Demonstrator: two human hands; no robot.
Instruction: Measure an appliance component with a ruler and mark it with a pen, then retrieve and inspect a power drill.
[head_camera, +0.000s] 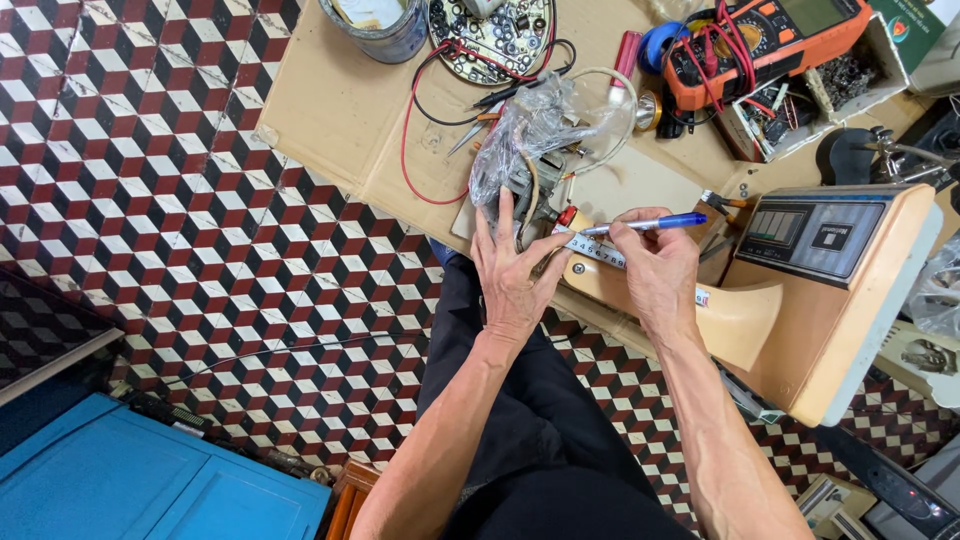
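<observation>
A blue pen (650, 223) is gripped in the right hand (660, 275), its long axis lying nearly level, tip pointed left toward a ruler (597, 250) laid on the beige appliance (800, 300). The ruler's left end is pinned by the left hand (515, 270), whose fingers are spread over a plastic-wrapped motor (530, 150) just beyond.

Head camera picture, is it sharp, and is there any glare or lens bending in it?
Head view: hands and blue pen sharp under even light; soft glare on the clear plastic bag; tiled floor lines bow slightly toward the edges.
</observation>
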